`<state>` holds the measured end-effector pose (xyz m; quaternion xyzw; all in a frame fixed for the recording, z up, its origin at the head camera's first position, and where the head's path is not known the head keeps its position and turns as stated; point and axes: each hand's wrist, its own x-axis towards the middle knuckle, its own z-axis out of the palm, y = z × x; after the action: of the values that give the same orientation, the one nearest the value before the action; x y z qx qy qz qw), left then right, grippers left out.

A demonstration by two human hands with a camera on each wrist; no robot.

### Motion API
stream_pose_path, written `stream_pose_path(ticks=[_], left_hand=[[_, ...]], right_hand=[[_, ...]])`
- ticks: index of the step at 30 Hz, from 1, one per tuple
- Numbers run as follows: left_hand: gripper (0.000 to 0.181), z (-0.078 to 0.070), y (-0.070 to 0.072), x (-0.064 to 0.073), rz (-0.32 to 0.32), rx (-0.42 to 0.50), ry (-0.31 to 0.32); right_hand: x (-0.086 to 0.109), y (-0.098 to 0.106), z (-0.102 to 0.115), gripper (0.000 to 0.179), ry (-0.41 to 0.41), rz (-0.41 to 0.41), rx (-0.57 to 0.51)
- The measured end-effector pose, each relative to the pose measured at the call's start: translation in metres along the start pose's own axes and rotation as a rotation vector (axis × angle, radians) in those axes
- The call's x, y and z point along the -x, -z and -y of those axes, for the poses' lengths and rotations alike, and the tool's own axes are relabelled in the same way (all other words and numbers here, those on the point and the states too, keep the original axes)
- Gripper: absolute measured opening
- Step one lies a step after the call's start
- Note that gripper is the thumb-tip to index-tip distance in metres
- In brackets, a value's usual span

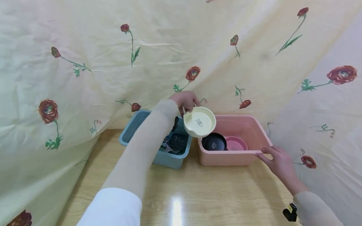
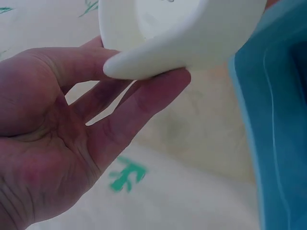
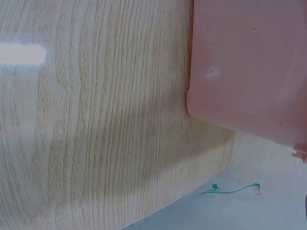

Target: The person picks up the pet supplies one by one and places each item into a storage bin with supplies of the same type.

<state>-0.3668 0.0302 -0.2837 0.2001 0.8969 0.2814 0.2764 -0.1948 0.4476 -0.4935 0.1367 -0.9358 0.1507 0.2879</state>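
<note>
My left hand [image 1: 187,101] pinches the rim of a cream pet bowl [image 1: 199,121] with a fishbone print inside. The bowl is tilted in the air above the gap between the two bins. In the left wrist view, thumb and fingers grip the edge of the cream bowl [image 2: 211,38]. My right hand [image 1: 278,161] holds the front right corner of the pink bin [image 1: 226,158] between thumb and fingers; the right wrist view shows the bin's outer wall but not the hand. Inside the pink bin lie a black bowl [image 1: 214,142] with a paw print and a pink bowl [image 1: 236,143].
A blue bin [image 1: 169,160] stands left of the pink one, partly hidden by my left arm. Dark items, one a black tray-like thing [image 1: 178,142], lie in it. Behind the wooden table [image 1: 169,191] hangs a flowered cloth [image 1: 158,62].
</note>
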Motion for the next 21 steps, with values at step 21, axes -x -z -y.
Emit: stream_pose_path(ticks=[21], left_hand=[[0.057,-0.022,-0.08,-0.09,-0.02,-0.088,-0.022]], right_hand=[[0.001,0.003,-0.002,0.032,0.021,0.003,0.015]])
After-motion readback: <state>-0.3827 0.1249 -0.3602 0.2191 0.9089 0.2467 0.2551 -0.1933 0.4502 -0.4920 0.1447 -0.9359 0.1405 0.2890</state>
